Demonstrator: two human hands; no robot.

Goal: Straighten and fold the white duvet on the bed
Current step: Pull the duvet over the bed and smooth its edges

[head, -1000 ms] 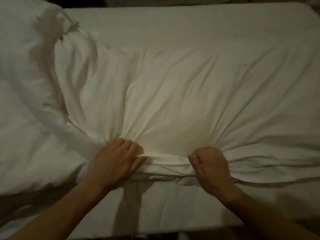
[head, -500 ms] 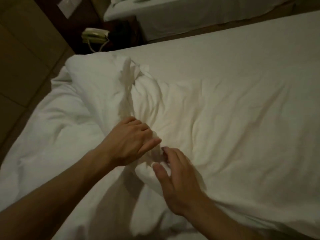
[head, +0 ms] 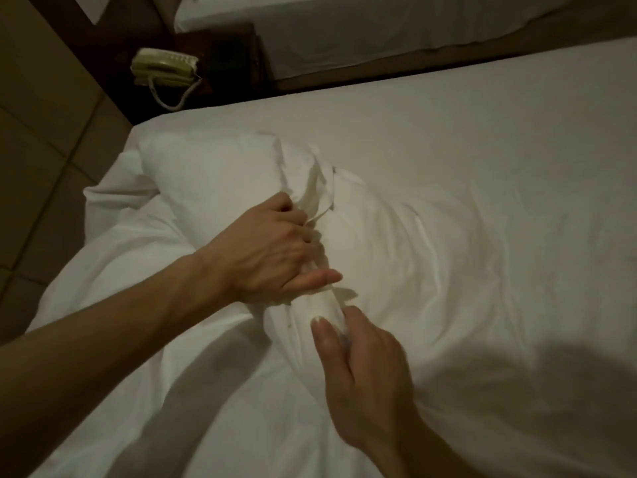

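Note:
The white duvet lies crumpled across the bed, with a bunched ridge running down its middle left. My left hand grips that gathered ridge, fingers curled into the cloth and thumb stretched over it. Just below, my right hand pinches the same ridge between thumb and fingers. A loose part of the duvet spills over the bed's left side.
A pale green telephone with a coiled cord sits on a dark nightstand beyond the bed's far left corner. A second white bed stands at the back. Tiled floor lies to the left.
My view has swung left toward the bed corner. Both hands left the duvet's near edge and closed together on a bunched ridge; the right hand, open half a second ago, now pinches it.

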